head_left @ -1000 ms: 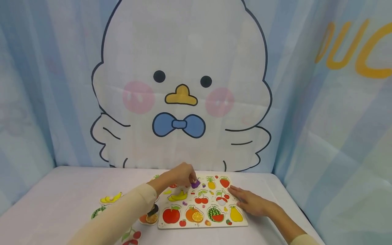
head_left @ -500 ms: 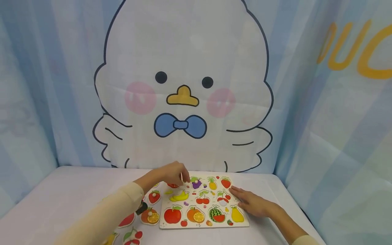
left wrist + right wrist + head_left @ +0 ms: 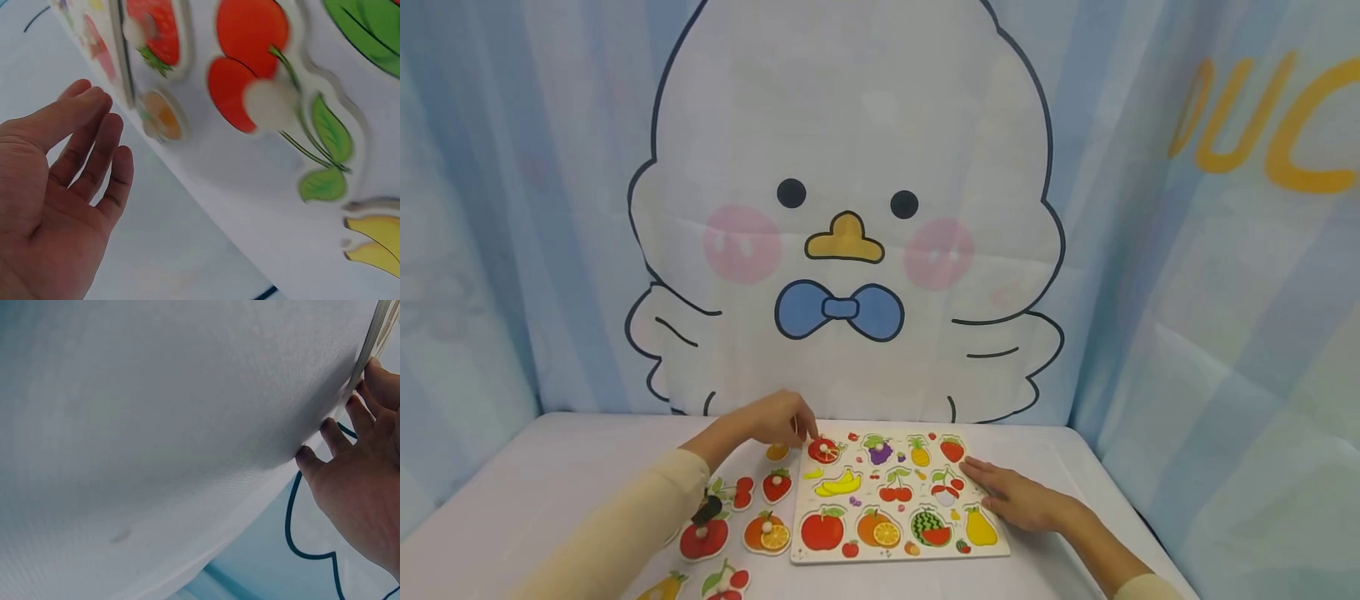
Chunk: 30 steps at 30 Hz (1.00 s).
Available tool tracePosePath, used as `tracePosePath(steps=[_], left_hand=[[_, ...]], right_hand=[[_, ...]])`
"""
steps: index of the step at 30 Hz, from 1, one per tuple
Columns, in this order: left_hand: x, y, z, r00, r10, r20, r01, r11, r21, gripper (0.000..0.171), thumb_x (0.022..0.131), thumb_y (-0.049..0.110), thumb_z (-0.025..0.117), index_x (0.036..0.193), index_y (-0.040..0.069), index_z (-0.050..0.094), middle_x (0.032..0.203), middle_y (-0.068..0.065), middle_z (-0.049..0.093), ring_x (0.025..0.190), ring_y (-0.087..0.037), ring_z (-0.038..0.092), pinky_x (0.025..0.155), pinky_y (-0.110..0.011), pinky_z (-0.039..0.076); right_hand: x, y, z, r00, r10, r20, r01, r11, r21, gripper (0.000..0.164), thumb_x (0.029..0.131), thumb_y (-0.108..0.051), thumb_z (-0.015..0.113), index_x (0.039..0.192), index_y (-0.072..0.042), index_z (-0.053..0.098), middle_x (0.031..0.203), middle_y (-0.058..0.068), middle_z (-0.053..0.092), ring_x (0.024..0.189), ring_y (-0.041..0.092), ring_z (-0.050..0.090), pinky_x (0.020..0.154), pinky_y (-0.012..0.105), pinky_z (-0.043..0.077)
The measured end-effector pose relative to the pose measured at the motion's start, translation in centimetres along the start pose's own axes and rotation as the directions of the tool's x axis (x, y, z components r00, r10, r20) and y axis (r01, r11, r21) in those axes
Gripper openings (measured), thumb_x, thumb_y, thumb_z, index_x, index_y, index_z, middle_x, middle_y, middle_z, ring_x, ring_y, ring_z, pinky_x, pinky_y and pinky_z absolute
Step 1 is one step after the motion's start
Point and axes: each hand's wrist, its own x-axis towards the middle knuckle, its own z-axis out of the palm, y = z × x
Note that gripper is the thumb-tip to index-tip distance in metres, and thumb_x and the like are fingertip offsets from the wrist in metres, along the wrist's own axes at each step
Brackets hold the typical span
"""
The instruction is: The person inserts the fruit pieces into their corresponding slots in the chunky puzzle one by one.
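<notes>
My left hand [image 3: 782, 417] is just off the far left corner of a white fruit puzzle board [image 3: 820, 557]. Its fingers are loosely bent and hold nothing, as the left wrist view shows. A small orange piece [image 3: 162, 115] lies close to those fingers. On the board, a purple grape piece [image 3: 880, 451] with a knob sits in the far row, and a knobbed red fruit piece [image 3: 824, 451] is at the corner by my fingertips. My right hand [image 3: 1022, 496] rests against the board's right edge, fingers extended; the right wrist view shows its fingertips [image 3: 304, 456] on the white cloth.
Loose knobbed pieces lie left of the board: a strawberry [image 3: 777, 483], an orange [image 3: 767, 532], a red fruit [image 3: 703, 537] and cherries [image 3: 726, 583]. A banana piece [image 3: 378, 237] shows in the left wrist view. A printed curtain [image 3: 850, 367] stands behind the table.
My left hand has let go of the grape piece and moved left across the board's far side, past its corner. The right hand stays at the right edge.
</notes>
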Motion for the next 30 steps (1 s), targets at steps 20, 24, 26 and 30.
tracePosePath(steps=[20,24,26,30], left_hand=[[-1.9,-3.6,0.1,0.991,-0.124,-0.049,0.123,0.992,-0.020,0.016,0.086,0.004,0.083,0.089,0.019,0.080,0.085,0.000,0.062,0.083,-0.018,0.058,0.073,-0.029,0.055],[-1.8,-3.6,0.1,0.991,-0.108,-0.075,0.107,0.994,-0.016,0.013,0.086,0.005,0.082,0.088,0.017,0.078,0.084,0.000,0.063,0.081,-0.017,0.058,0.073,-0.029,0.055],[-1.8,-3.6,0.1,0.990,-0.112,-0.081,0.110,0.994,-0.022,0.013,0.086,0.005,0.083,0.088,0.017,0.078,0.083,0.001,0.063,0.081,-0.017,0.058,0.074,-0.029,0.056],[-1.8,-3.6,0.3,0.989,-0.123,-0.083,0.121,0.992,-0.034,0.012,0.086,0.006,0.083,0.087,0.016,0.078,0.082,0.002,0.065,0.079,-0.017,0.059,0.074,-0.029,0.056]], right_hand=[[0.0,-0.1,0.1,1.000,0.017,-0.002,-0.017,1.000,-0.023,0.063,0.104,-0.023,0.061,0.161,-0.014,0.038,0.170,0.015,0.030,0.155,0.046,0.029,0.120,0.070,0.024],[-0.1,-0.2,0.0,1.000,0.003,-0.002,-0.003,0.999,-0.033,0.062,0.105,-0.022,0.060,0.162,-0.012,0.037,0.170,0.016,0.028,0.155,0.047,0.028,0.121,0.070,0.024],[-0.1,-0.2,-0.1,1.000,0.003,-0.005,-0.004,0.999,-0.033,0.062,0.105,-0.023,0.060,0.162,-0.012,0.037,0.171,0.016,0.028,0.154,0.048,0.028,0.120,0.070,0.024],[-0.1,-0.1,0.0,1.000,0.005,-0.004,-0.006,1.000,-0.021,0.063,0.104,-0.023,0.061,0.161,-0.012,0.038,0.171,0.015,0.028,0.154,0.048,0.028,0.120,0.071,0.025]])
